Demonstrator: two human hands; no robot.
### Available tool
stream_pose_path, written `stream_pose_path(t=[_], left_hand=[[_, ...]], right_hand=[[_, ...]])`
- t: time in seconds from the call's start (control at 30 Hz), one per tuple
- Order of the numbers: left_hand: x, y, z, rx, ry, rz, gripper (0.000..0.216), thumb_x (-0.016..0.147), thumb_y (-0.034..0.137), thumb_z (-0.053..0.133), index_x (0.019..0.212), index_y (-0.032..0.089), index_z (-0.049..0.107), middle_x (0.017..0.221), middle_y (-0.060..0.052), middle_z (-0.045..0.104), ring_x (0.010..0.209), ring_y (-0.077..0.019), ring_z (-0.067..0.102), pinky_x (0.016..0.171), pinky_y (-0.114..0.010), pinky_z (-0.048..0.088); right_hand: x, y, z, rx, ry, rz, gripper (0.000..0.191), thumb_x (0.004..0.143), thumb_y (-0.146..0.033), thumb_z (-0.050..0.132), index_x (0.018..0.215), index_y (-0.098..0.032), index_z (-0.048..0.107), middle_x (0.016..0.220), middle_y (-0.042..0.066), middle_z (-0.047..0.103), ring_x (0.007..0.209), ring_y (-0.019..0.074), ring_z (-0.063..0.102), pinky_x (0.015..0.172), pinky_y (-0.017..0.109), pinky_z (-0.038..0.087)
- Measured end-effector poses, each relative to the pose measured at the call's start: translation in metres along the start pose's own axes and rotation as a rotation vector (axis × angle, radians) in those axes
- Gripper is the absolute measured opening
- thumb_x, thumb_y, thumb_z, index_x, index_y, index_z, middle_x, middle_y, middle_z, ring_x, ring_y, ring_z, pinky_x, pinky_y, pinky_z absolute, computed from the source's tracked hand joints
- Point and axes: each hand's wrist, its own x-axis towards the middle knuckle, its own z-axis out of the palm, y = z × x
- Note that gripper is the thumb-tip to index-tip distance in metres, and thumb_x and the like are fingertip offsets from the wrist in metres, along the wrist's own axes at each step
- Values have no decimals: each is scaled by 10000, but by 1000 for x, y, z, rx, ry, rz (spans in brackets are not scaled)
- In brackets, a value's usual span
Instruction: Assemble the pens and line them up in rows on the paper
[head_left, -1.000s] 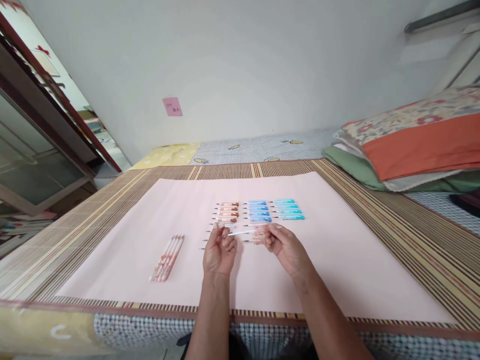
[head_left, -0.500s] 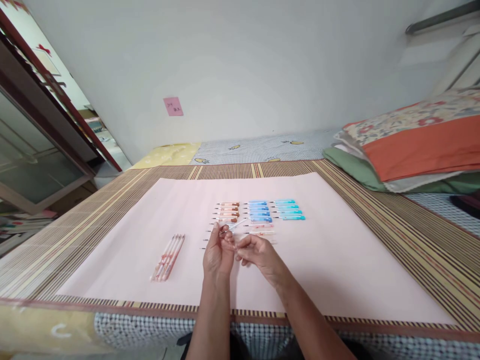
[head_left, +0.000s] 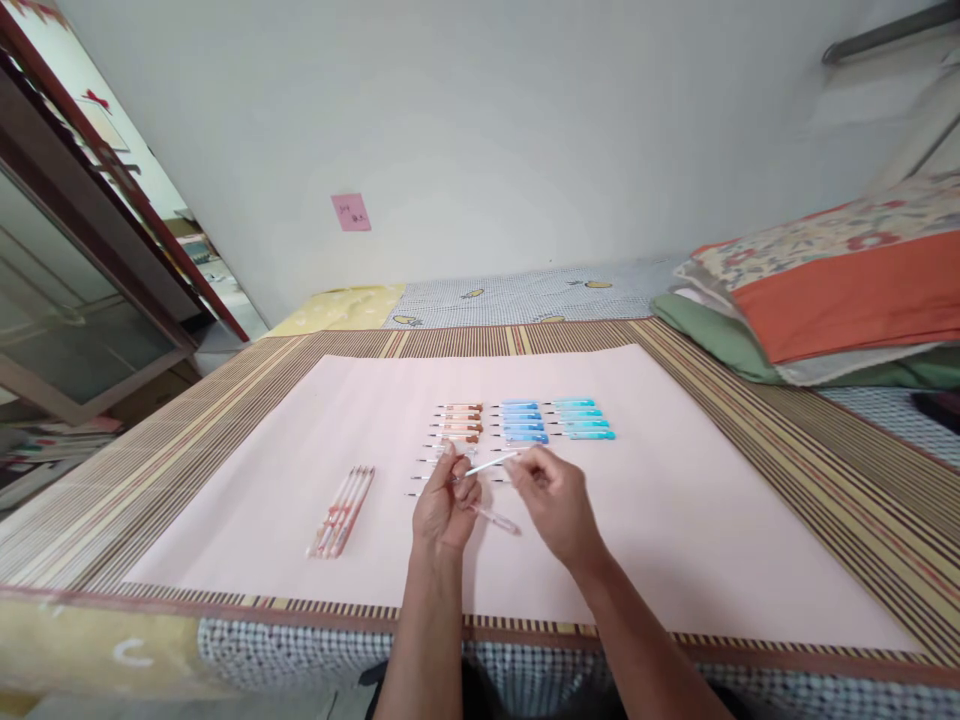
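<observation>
My left hand (head_left: 444,505) is closed on a thin white pen refill (head_left: 491,465) that slants up to the right, and a clear pen barrel (head_left: 498,520) sticks out below it. My right hand (head_left: 551,497) pinches the far end of the refill. Just beyond lie rows of pens on the pink sheet (head_left: 675,520): brown-capped pens (head_left: 459,422), blue pens (head_left: 521,420) and teal pens (head_left: 581,418). Thin refills (head_left: 429,470) lie left of my hands.
A bundle of pink-and-white pens (head_left: 343,512) lies at the left of the pink sheet. The sheet rests on a striped mat (head_left: 847,470). Folded bedding and a pillow (head_left: 832,290) are stacked at the right. A pink note (head_left: 351,212) hangs on the wall.
My right hand came in from the right beside my left hand, then moved up to the refill's far end. A clear barrel now shows below my left hand.
</observation>
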Motion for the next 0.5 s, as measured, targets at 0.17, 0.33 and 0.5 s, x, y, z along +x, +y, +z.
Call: stream_pose_path(t=[0.17, 0.33, 0.5], left_hand=[[1, -8, 3, 62, -14, -47, 310, 887, 230, 744, 741, 158, 480, 574, 94, 429, 371, 2, 300, 346, -129, 222], [1, -16, 3, 128, -12, -69, 355, 829, 250, 802, 729, 161, 474, 571, 93, 464, 361, 8, 282, 350, -127, 220], [1, -17, 4, 146, 1, -64, 348, 830, 258, 796, 709, 154, 487, 601, 64, 531, 357, 15, 269, 343, -131, 220]], right_hand=[[8, -4, -22, -304, 19, -373, 94, 970, -283, 595, 933, -237, 668, 945, 59, 703, 957, 243, 603, 884, 381, 416], [6, 6, -13, -497, -303, -353, 167, 979, -162, 517, 964, -223, 672, 898, 61, 712, 894, 234, 620, 853, 368, 392], [5, 9, -18, -515, -427, -157, 215, 945, -108, 446, 843, -211, 604, 776, 35, 645, 726, 193, 572, 670, 294, 358]])
